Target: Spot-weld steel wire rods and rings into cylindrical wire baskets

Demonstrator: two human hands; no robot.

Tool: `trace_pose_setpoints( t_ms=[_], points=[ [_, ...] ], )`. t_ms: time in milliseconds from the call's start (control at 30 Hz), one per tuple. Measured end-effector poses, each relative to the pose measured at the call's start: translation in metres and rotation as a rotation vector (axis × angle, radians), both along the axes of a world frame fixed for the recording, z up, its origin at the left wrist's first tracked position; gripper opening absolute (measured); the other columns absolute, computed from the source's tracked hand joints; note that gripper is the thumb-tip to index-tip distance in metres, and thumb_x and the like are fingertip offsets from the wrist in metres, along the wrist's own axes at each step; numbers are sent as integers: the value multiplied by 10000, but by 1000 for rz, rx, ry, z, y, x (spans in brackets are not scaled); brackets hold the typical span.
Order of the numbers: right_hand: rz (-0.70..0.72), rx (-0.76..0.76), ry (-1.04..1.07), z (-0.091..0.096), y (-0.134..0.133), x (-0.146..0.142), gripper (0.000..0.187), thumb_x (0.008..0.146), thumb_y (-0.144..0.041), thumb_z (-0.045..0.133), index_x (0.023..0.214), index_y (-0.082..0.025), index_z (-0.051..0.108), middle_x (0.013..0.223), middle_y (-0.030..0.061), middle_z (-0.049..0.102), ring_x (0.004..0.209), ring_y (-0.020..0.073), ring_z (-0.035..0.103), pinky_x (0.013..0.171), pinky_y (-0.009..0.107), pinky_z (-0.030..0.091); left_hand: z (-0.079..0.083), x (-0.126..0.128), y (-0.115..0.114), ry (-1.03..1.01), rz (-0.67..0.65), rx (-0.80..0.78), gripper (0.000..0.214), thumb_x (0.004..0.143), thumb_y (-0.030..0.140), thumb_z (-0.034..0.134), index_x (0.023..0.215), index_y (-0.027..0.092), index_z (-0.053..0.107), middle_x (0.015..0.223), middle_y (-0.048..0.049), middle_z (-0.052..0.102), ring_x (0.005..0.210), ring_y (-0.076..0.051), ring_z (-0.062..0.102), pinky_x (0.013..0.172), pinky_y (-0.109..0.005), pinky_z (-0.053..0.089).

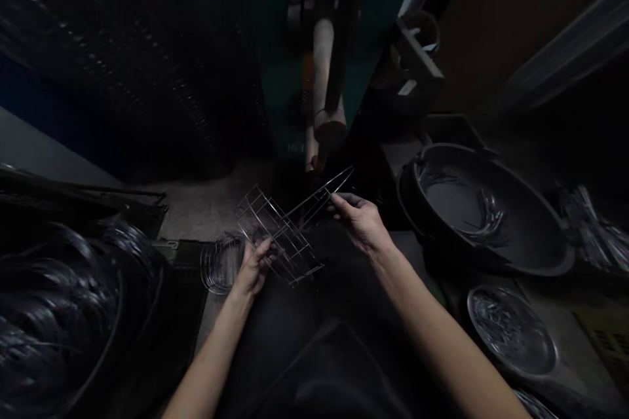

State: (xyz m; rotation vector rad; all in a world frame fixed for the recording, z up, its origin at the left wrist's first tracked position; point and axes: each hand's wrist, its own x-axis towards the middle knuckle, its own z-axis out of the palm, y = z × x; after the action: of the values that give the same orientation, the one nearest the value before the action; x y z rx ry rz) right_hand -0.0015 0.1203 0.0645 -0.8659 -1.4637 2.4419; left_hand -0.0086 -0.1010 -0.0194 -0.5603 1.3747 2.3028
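Note:
A small wire basket is tilted in front of me, its grid of thin metal rods catching the light. My left hand is closed round its lower left side. My right hand pinches a bent wire piece with a curved end, like a long loop, that reaches from the basket's upper edge up to the right. Whether this piece is joined to the basket I cannot tell. Just ahead of both hands stands a machine with two thick rod-like arms, one above the other; the wire does not visibly touch them.
Wire rings lie in a stack left of my left hand. A large container of wire coils fills the lower left. To the right are a wide dark pan with bent wires and a smaller bowl of small metal pieces.

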Motion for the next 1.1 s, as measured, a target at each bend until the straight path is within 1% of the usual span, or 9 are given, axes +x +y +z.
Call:
trace_pose_setpoints(
  t_ms=[167, 367, 500, 633, 767, 867, 1000, 1100],
  points=[
    [30, -24, -43, 9, -4, -9, 356, 494, -314, 899, 704, -129, 679, 611, -4, 640, 558, 62, 582, 478, 143, 425, 12, -10, 1, -2, 11, -3, 550, 537, 320, 854, 949, 201, 509, 862, 13, 606, 752, -140, 597, 693, -337, 569],
    [-38, -92, -73, 16, -5, -18, 237, 560, -182, 862, 679, -115, 668, 580, -6, 625, 538, 49, 576, 464, 114, 424, 27, -17, 7, -47, 39, -19, 570, 509, 320, 860, 955, 203, 524, 814, 31, 589, 664, -117, 568, 604, -291, 561],
    [-38, -96, -68, 18, -4, -23, 191, 609, -160, 834, 666, -107, 660, 565, -1, 614, 525, 45, 566, 451, 101, 421, 35, -21, 11, -63, 32, -28, 615, 474, 376, 879, 937, 198, 515, 815, 35, 589, 644, -103, 568, 556, -248, 535],
    [-30, -72, -71, 20, -4, -27, 194, 635, -167, 823, 649, -124, 635, 539, -3, 599, 492, 50, 546, 438, 107, 433, 41, -27, 14, -52, 18, -37, 680, 431, 447, 889, 934, 195, 507, 776, 47, 577, 604, -88, 561, 525, -219, 511],
    [-41, -56, -79, 23, -6, -31, 188, 661, -149, 806, 631, -127, 621, 521, -5, 586, 462, 49, 525, 431, 114, 439, 45, -31, 15, -59, 24, -55, 722, 394, 488, 889, 927, 190, 503, 753, 48, 581, 566, -76, 551, 501, -205, 491],
    [-58, -74, -90, 27, -7, -31, 172, 686, -115, 780, 615, -117, 623, 540, -4, 593, 490, 49, 550, 444, 111, 439, 46, -33, 15, -69, 19, -62, 720, 384, 506, 885, 899, 187, 495, 737, 50, 579, 559, -75, 553, 503, -207, 493],
    [-39, -112, -79, 31, -8, -28, 90, 724, -97, 745, 686, -111, 665, 651, 11, 656, 578, 54, 610, 490, 110, 458, 47, -33, 14, -90, 13, -58, 762, 327, 514, 892, 892, 189, 496, 710, 69, 563, 526, -70, 538, 492, -216, 496],
    [-42, -126, -89, 31, -5, -21, 52, 754, -108, 727, 730, -117, 682, 682, 15, 678, 593, 59, 626, 501, 117, 474, 49, -32, 16, -90, 18, -41, 762, 324, 520, 892, 880, 192, 488, 695, 80, 548, 522, -73, 543, 481, -214, 485]
  ],
)
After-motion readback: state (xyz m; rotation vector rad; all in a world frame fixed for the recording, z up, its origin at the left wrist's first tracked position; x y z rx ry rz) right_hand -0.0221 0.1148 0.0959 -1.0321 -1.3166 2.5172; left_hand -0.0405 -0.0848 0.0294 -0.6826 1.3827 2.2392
